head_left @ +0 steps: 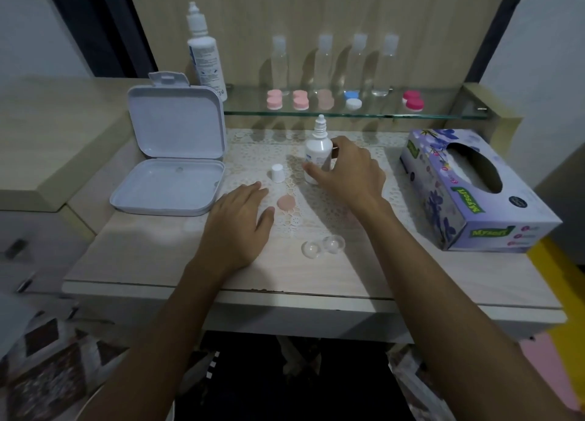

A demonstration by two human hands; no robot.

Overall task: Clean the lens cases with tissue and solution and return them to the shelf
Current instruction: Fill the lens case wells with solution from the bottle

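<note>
Right hand (346,170): fingers curled round the small solution bottle (318,150), thumb low on its near side; the bottle stands upright and uncapped on the lace mat (316,211) toward the tabletop's back edge.
Left hand (239,221): spread flat, palm down on the tabletop (152,256), fingers straight, holding nothing; its thumb tip lies just beside a peach lid (286,203).
Bottle cap (277,173): white, upright on the mat, just left of the small bottle, apart from both hands.
Lens case base (323,246): clear twin cups, lids off, near the tabletop's front edge between the two forearms.
Glass shelf (443,115): above the back edge; carries five closed lens cases (300,100) in pink, peach, blue-and-white and magenta, with four clear bottles (326,63) behind them.
Large solution bottle (205,53): stands at the shelf's left end.
White box (171,148): hinged lid raised, at the tabletop's left edge.
Tissue box (468,192): at the right edge, opening facing up.
Hard to make out: the second lid of the open case cannot be seen; the small bottle's label is partly covered by the fingers; the shelf items are blurred.
</note>
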